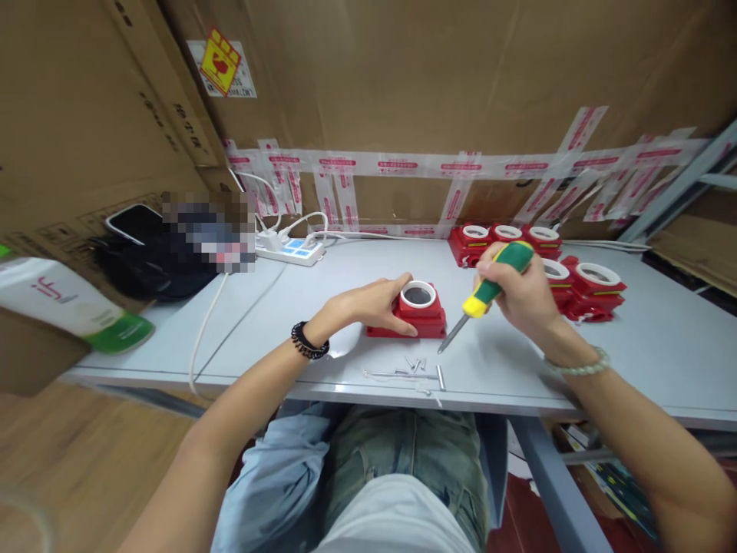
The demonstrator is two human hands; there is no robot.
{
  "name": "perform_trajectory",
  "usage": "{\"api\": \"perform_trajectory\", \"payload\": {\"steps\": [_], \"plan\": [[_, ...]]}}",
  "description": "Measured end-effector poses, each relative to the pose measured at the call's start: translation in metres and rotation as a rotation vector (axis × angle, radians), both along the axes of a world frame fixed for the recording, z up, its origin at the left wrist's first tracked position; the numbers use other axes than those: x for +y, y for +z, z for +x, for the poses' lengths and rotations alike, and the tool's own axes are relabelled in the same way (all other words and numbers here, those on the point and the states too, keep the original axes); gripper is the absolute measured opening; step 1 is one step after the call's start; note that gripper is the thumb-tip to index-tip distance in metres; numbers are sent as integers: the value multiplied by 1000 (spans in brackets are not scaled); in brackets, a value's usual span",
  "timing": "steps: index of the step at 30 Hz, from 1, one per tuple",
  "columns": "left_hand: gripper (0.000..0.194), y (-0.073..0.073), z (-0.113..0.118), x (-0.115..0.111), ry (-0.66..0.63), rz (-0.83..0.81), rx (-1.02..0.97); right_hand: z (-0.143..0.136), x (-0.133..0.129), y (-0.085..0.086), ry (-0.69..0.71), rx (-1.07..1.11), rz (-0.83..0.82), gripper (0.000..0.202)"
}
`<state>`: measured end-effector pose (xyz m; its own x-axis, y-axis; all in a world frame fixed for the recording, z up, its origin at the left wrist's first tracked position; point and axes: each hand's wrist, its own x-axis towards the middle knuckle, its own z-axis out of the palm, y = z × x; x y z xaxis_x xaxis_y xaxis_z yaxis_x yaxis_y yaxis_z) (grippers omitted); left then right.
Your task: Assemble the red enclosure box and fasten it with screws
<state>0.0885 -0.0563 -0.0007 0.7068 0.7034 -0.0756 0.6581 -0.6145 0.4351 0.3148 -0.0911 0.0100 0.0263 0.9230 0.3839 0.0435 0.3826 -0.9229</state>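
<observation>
My left hand (387,305) grips the left side of a red housing (429,316) that sits on the table and has a white ring around a dark round window on top. In my right hand (515,288) is a screwdriver (487,290) with a green and yellow handle. Its shaft slants down to the left, and the tip hangs a little right of the red housing, apart from it. Several small screws (415,364) lie in front of the housing, near a thin metal rod (403,375) with a crosspiece at its right end.
Several similar red housings (596,288) stand at the back right. A white power strip (299,251) with plugged cables lies at the back left, beside a dark bag (143,269) with a phone (135,223). A white and green tube (69,299) is far left. Cardboard (403,77) walls the back.
</observation>
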Motion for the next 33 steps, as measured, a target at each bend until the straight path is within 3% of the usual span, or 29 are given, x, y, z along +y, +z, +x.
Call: {"api": "perform_trajectory", "payload": {"steps": [7,33], "plan": [[61,-1,0,1,-15,-18,-37,-19,-3,-18,-20,-135,-79,20],[61,-1,0,1,-14,-43,-49,-17,-2,-18,-8,-70,-71,23]]}}
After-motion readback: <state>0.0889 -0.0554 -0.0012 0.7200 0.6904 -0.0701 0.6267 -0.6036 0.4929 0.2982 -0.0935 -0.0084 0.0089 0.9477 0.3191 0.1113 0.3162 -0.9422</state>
